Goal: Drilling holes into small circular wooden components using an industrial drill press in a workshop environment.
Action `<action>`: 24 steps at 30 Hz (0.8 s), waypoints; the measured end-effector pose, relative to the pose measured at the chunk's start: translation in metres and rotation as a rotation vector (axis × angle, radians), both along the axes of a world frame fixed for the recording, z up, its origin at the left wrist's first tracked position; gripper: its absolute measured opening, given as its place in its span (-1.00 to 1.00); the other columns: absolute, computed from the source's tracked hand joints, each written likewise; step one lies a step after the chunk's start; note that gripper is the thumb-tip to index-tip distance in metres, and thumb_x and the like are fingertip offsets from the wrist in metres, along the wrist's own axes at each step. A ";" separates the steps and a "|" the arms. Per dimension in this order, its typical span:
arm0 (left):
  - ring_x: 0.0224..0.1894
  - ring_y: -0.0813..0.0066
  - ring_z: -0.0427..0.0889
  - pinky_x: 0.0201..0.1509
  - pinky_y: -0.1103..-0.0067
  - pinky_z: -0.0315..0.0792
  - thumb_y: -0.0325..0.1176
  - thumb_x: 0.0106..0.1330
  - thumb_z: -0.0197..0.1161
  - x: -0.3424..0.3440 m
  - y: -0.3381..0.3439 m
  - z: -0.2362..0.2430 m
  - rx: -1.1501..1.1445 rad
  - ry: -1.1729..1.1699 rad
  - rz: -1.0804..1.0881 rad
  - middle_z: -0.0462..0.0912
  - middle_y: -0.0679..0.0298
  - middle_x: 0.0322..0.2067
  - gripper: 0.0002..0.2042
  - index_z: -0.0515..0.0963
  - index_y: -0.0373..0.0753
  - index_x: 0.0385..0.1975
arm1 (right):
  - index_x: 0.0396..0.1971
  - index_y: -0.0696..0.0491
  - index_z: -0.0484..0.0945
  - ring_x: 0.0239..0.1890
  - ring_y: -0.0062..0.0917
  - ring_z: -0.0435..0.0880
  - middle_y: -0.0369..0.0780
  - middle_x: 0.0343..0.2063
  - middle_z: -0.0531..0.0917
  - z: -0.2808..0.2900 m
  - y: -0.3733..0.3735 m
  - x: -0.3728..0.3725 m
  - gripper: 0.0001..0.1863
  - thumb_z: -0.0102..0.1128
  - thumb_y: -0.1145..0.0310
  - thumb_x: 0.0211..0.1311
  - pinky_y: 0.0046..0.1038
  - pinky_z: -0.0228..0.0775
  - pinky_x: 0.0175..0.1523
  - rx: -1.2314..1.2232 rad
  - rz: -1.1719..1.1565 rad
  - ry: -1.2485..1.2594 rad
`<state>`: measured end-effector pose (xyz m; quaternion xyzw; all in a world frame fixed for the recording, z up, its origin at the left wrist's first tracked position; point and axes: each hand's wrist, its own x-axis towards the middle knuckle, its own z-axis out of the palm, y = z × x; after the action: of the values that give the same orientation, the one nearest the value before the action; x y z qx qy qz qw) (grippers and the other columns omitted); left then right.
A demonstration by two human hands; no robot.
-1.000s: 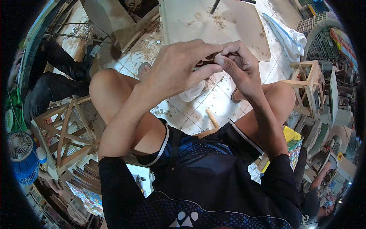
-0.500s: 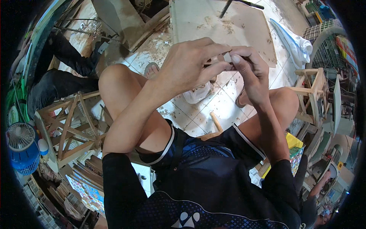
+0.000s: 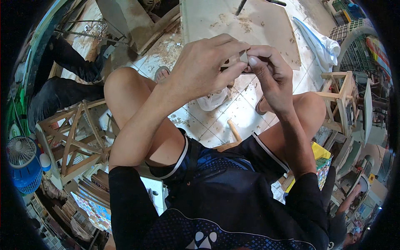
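"Top centre, close in: what just changed?"

"Small, pale, flat-faced piece [image 3: 243, 57], material unclear. More of its light face shows now; a second ago the fingers mostly covered it. Full outline hidden."

"Hands?"

"Bare left hand [image 3: 206, 62]: thumb and fingers curved round the left side, pinching it, exact contact partly hidden. Bare right hand [image 3: 273, 73]: thumb and forefinger pinched at the right end, other fingers curled in. Hands meet at the piece."

"Meaning for the work?"

"Piece is still up in the fingers, not set down. Looks like a small shift of grip, both hands needed; my read only."

"Lower down?"

"Black shorts with white hem trim [image 3: 271, 160]. Past those, whitish see-through plastic bag [image 3: 212, 102] on the white tiled floor [image 3: 243, 110], brown bits scattered about. Bag contents: can't tell."

"Farther out?"

"Large pale flat board [image 3: 246, 35], brown crumbs on it. Left: light wooden slatted frame [image 3: 71, 139], blue fan with round pale grille [image 3: 23, 152], another person's dark-trousered leg [image 3: 58, 93]. Right: light wooden stool-like frame [image 3: 343, 110], white blue-striped sack [image 3: 318, 43]. No clear change there, just slight head sway."
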<state>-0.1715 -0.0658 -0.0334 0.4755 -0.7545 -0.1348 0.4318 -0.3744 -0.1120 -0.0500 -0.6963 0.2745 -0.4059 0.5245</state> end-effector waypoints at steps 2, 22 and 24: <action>-0.29 0.09 0.74 -0.23 0.32 0.60 -0.27 0.26 0.37 0.000 0.000 0.000 0.001 0.002 0.001 0.71 0.17 -0.24 -0.69 0.68 -0.22 -0.04 | -0.06 0.21 0.56 -0.18 -0.67 0.67 -0.24 -0.21 0.69 0.000 0.000 0.000 -0.88 0.14 0.52 0.52 -0.56 0.55 -0.06 0.003 0.001 -0.012; -0.22 0.37 0.73 -0.14 0.47 0.58 -0.38 0.31 0.40 0.002 0.004 0.000 0.212 0.171 -0.009 0.73 0.17 -0.16 -0.61 0.61 -0.26 0.13 | 0.00 0.18 0.58 -0.20 -0.61 0.65 -0.20 -0.18 0.68 0.003 -0.003 -0.004 -0.82 0.13 0.58 0.46 -0.54 0.52 -0.07 -0.104 -0.008 0.095; -0.28 0.52 0.67 -0.19 0.55 0.55 -0.42 0.30 0.40 0.004 0.002 0.001 0.317 0.413 -0.009 0.69 0.25 -0.19 -0.62 0.61 -0.28 0.12 | 0.03 0.16 0.59 -0.18 -0.57 0.66 -0.17 -0.13 0.67 0.008 -0.002 -0.005 -0.76 0.13 0.61 0.42 -0.52 0.52 -0.06 -0.196 -0.038 0.146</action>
<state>-0.1679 -0.0635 -0.0322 0.4962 -0.6219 -0.3476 0.4962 -0.3795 -0.1144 -0.0424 -0.7665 0.2841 -0.3889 0.4249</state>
